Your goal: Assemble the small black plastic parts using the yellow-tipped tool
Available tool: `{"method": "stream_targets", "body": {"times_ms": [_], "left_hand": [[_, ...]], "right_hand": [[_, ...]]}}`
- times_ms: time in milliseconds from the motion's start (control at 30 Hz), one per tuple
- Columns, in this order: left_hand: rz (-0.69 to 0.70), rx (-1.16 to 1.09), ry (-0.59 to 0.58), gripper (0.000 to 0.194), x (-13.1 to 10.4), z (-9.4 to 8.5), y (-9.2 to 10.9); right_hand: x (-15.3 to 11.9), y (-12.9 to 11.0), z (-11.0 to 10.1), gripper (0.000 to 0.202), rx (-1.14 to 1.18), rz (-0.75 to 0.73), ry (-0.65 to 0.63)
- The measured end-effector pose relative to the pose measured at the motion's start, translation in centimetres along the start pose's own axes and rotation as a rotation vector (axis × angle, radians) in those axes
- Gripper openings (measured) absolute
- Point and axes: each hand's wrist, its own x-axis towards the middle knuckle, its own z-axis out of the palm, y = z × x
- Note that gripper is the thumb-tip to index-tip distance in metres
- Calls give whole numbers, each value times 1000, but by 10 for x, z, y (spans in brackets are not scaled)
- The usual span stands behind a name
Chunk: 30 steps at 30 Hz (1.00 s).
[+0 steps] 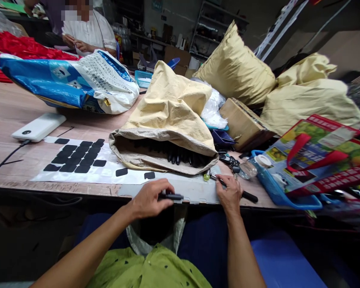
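My left hand (153, 199) is closed around a short dark grey, pen-like stick (172, 197), held level above the table's front edge. My right hand (230, 194) is closed on a slim tool with a black handle (249, 196); its thin front part points toward a small yellow-green round piece (206, 177). The tool's exact kind is unclear. Between and beyond the hands, a cream sack (168, 104) lies with its mouth toward me, full of slender black pieces (177, 154). Left of it, rounded black patches (75, 158) lie on a white sheet (108, 160).
At left are a white power bank (39, 126) with a cable and a blue-and-white bag (69, 80). A blue basket (297, 202) with a red-handled bag (315, 156) stands at right. Behind are a wooden box (243, 120) and stuffed sacks (237, 64). A person (88, 32) sits across.
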Motion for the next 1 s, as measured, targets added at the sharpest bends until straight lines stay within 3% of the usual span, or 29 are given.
{"method": "stream_targets", "body": {"times_ms": [67,133,300,400,500,633,700,733,800,867,933,1000], "left_hand": [[15,-62,-148,20,-21,12,9],[-53,-38,-267,24,-42,28,5],[-485,294,-389,21,-75,67,-53],[-656,440,-454,21,-84,76,-76],[-549,397,-503,25,-78,69,-58],[-276,22,-481,25,-34,38,1],[-203,-81,-341,21,3,18,19],[-186,-55,-185,20,23,8,22],[-221,91,165,21,61,-8,15],[-331,272,391,21,93,-18,-2],[-486,389,416,25,115,-21,-20],[-619,446,359,33,126,-19,-33]], "right_hand": [[0,0,1,32,-21,-4,11],[0,0,2,32,-39,-6,19],[-1,-1,2,31,-58,-10,25],[-1,-2,2,32,-63,-13,22],[-2,-3,2,31,-67,-14,24],[-2,-5,2,31,-73,-12,31],[-2,-5,2,30,-74,-13,24],[-2,-5,2,30,-73,-11,20],[-2,-5,1,30,-71,-5,17],[-2,-5,1,30,-64,5,16],[-2,-5,0,30,-52,11,12],[-2,-5,0,30,-39,13,13]]}}
